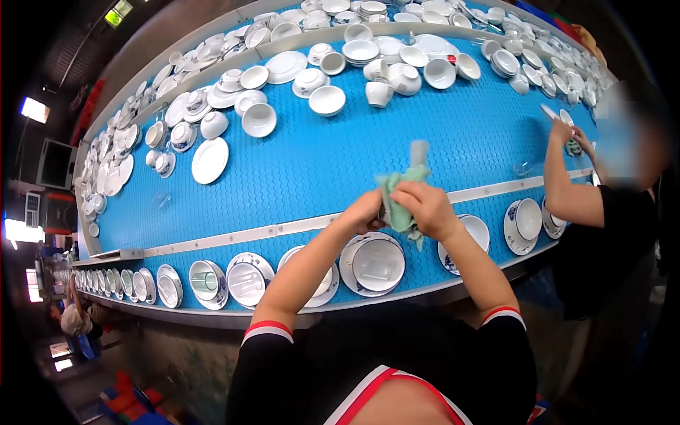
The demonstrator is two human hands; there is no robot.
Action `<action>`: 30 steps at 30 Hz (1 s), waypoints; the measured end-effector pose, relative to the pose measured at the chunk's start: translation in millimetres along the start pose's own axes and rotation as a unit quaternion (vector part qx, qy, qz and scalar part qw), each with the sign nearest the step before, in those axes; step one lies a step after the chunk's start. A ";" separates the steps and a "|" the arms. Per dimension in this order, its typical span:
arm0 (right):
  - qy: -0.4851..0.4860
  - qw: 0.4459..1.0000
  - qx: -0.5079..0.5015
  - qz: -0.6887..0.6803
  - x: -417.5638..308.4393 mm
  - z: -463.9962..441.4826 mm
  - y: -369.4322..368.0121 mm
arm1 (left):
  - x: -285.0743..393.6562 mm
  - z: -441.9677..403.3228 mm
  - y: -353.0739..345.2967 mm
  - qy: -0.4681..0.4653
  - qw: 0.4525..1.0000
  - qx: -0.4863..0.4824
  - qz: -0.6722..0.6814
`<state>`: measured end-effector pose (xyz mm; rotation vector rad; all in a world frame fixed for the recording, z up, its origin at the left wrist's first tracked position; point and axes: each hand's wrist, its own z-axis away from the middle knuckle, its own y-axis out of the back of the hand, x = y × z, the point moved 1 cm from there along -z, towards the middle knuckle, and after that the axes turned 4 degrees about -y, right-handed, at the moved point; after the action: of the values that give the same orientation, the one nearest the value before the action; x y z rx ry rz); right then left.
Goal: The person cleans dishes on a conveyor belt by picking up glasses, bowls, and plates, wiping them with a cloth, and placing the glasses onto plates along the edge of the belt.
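Both hands meet above the blue work surface, closed around a pale green cloth [416, 177]. My right hand [429, 207] presses the cloth from the right, fingers bent over it. Curled at the cloth's lower left, my left hand [365, 212] has its fingertips partly hidden. A pale, see-through piece [419, 152], blurred, sticks up beyond the cloth; I cannot tell exactly what it is. Just below the hands, a white bowl [378, 264] sits on a blue-patterned plate [346, 265]. Another bowl [474, 232] is partly behind my right forearm.
Plates with nested bowls line the near strip, some holding glasses [248, 280]. A metal rail [212, 243] separates it from the wide blue belt [283, 170]. Piled white dishes [287, 67] cover the far side. At right, a co-worker's hands [563, 132] hold a white item and cloth.
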<state>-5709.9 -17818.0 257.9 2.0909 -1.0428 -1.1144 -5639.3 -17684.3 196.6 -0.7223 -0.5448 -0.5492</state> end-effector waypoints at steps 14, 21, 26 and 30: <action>-0.512 0.700 -0.366 -0.337 82.7 91.8 54.5 | 39.6 -44.7 -83.0 -0.669 0.537 -0.048 -0.512; -0.505 0.817 0.077 -0.268 278.3 180.5 209.5 | -23.8 -91.7 -172.7 -0.404 0.751 -0.041 -0.521; -0.503 0.807 0.202 -0.236 405.0 226.1 167.3 | -47.3 -132.2 -209.8 -0.409 0.684 -0.138 -0.588; -0.596 0.734 0.074 -0.317 430.0 210.2 105.7 | -29.6 -152.2 -214.3 -0.494 0.643 -0.041 -0.584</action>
<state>-5776.0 -18254.1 44.2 1.7151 -0.8500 -3.0298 -5755.3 -17921.5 180.8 -0.6353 -2.1243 -1.3907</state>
